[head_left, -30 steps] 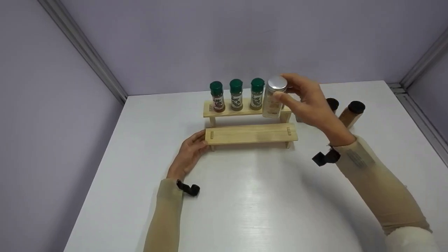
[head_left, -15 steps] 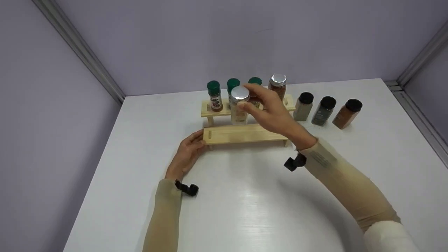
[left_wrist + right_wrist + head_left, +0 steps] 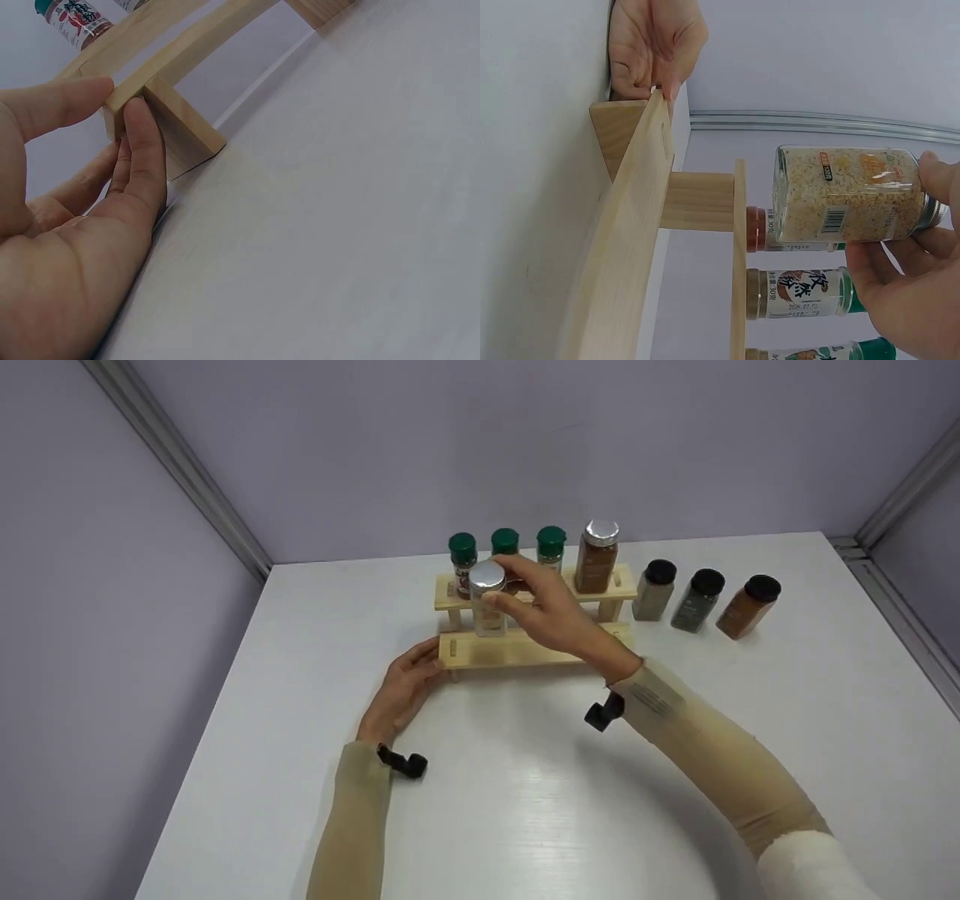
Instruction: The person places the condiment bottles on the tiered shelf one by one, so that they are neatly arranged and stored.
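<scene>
Item in hand: silver-capped spice jar (image 3: 488, 604) of pale granules, upright, held just above the left end of the lower shelf (image 3: 525, 650); in the right wrist view its base is clear of the board, not yet set down.
Right hand (image 3: 551, 611): fingers curled round the jar's cap end, pinching it from above.
Left hand (image 3: 405, 682): thumb on top and fingers against the end of the lower shelf, gripping the wooden rack (image 3: 611, 594) at its left corner to steady it.
Step, as judged: placing the jar on the lower shelf, close to touchdown.
Next move calls for: a short straight lowering until the base sits flat near the left end, then release; the left hand's brace seems useful meanwhile.
Upper shelf: three green-capped bottles (image 3: 505, 555) in a row, then a silver-capped brown spice jar (image 3: 597, 556) at the right.
Counter (image 3: 525, 810): white; three black-capped jars (image 3: 699, 599) stand right of the rack, well apart from the hands.
</scene>
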Action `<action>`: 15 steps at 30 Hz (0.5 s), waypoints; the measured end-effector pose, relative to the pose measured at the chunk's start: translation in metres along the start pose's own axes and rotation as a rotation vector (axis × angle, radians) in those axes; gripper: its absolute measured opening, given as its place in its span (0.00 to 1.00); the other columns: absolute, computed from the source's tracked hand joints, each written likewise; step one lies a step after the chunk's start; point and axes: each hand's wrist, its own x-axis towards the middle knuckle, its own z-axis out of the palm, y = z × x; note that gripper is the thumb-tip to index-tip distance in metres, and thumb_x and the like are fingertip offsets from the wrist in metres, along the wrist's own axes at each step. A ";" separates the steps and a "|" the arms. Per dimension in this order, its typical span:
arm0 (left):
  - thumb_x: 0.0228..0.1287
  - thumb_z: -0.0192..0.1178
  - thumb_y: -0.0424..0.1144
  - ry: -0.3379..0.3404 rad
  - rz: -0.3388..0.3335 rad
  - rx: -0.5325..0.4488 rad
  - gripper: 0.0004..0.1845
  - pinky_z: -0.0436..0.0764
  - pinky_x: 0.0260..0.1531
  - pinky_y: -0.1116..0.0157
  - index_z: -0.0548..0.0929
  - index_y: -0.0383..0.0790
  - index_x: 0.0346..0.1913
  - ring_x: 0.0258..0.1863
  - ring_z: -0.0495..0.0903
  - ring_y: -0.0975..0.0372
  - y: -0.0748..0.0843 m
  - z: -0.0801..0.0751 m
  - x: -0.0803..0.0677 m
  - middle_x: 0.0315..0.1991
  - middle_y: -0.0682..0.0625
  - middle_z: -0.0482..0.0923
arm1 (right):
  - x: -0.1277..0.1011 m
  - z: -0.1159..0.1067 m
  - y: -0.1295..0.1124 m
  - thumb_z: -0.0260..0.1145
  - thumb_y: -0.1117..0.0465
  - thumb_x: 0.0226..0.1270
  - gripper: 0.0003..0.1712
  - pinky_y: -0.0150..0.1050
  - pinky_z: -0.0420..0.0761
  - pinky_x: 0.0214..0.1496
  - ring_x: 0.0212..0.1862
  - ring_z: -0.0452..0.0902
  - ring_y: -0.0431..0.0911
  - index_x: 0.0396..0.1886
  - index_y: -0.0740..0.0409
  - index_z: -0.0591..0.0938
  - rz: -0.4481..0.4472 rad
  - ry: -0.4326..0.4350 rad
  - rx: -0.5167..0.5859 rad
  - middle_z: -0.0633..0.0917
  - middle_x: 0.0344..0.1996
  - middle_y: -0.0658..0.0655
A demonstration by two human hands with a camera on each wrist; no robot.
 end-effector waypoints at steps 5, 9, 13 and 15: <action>0.78 0.58 0.25 -0.001 0.003 -0.010 0.31 0.81 0.67 0.63 0.66 0.32 0.80 0.73 0.73 0.51 0.001 -0.001 -0.001 0.75 0.38 0.69 | 0.000 0.010 0.009 0.69 0.63 0.78 0.25 0.46 0.83 0.68 0.60 0.83 0.51 0.70 0.66 0.78 -0.011 -0.010 0.016 0.85 0.58 0.62; 0.79 0.57 0.24 -0.001 0.008 -0.026 0.29 0.82 0.66 0.63 0.67 0.32 0.79 0.71 0.74 0.52 0.001 -0.001 -0.001 0.74 0.38 0.69 | 0.000 0.017 0.017 0.68 0.64 0.79 0.25 0.45 0.83 0.69 0.61 0.84 0.53 0.71 0.67 0.77 -0.016 -0.025 0.039 0.85 0.59 0.63; 0.79 0.57 0.25 -0.011 0.006 -0.019 0.29 0.80 0.69 0.62 0.66 0.32 0.79 0.73 0.73 0.52 0.001 -0.001 -0.001 0.75 0.39 0.69 | -0.003 0.024 0.027 0.67 0.66 0.79 0.27 0.45 0.81 0.71 0.63 0.83 0.55 0.72 0.69 0.76 0.003 -0.035 0.058 0.84 0.60 0.66; 0.79 0.57 0.26 -0.014 0.004 -0.014 0.29 0.79 0.71 0.62 0.67 0.33 0.79 0.74 0.72 0.52 0.000 -0.001 -0.001 0.76 0.39 0.69 | -0.004 0.027 0.030 0.67 0.67 0.79 0.27 0.45 0.80 0.72 0.64 0.82 0.55 0.73 0.69 0.75 0.022 -0.037 0.068 0.83 0.62 0.66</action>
